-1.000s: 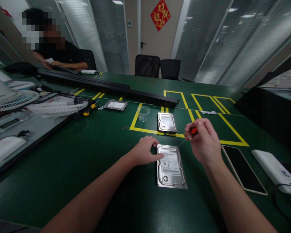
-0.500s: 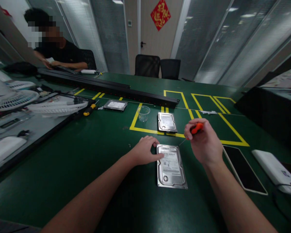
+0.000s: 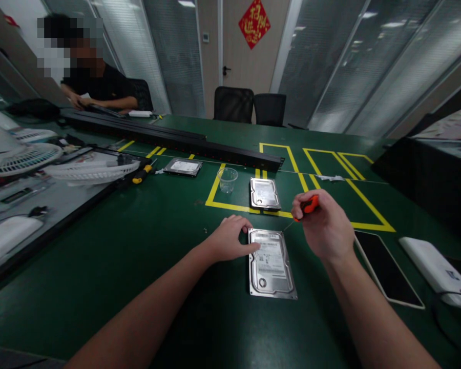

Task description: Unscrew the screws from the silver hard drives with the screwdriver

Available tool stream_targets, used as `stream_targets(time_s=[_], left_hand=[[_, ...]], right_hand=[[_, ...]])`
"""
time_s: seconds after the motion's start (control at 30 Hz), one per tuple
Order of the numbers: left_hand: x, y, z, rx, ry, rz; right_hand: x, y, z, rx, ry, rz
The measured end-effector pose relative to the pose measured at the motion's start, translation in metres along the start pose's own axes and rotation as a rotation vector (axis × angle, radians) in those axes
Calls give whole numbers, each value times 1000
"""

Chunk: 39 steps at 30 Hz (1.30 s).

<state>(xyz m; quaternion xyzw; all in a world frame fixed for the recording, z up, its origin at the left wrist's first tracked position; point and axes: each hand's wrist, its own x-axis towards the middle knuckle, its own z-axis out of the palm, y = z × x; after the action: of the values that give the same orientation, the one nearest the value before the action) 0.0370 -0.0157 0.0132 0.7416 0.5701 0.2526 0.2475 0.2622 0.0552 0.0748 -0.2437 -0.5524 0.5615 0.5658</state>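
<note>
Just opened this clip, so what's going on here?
A person's left hand rests on the near drive, thumb on its label. The right hand holds an orange screwdriver, its shaft angled down to the drive's far right corner. A second drive lies just beyond, with a clear cup to its left. A co-worker sits at the far left.

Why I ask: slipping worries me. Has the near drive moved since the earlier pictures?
No. Judged against the yellow tape on the table, the near drive shows no visible shift in any direction.
</note>
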Motion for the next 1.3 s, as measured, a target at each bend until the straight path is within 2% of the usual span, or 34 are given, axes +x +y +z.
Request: stream_targets(time_s=[0.17, 0.33, 0.57, 0.73, 0.93, 1.3], left_hand=[[0, -1, 0, 6, 9, 11], [0, -2, 1, 2, 8, 13], [0, -2, 3, 7, 18, 14], [0, -2, 2, 5, 15, 13], [0, -2, 2, 3, 13, 17], [0, -3, 2, -1, 5, 8]], right_hand=[[0, 1, 0, 8, 50, 10], [0, 2, -1, 58, 17, 13], [-1, 4, 0, -29, 24, 4], [-1, 1, 0, -15, -17, 4], [-1, 4, -1, 5, 23, 5], [-1, 5, -2, 27, -14, 18]])
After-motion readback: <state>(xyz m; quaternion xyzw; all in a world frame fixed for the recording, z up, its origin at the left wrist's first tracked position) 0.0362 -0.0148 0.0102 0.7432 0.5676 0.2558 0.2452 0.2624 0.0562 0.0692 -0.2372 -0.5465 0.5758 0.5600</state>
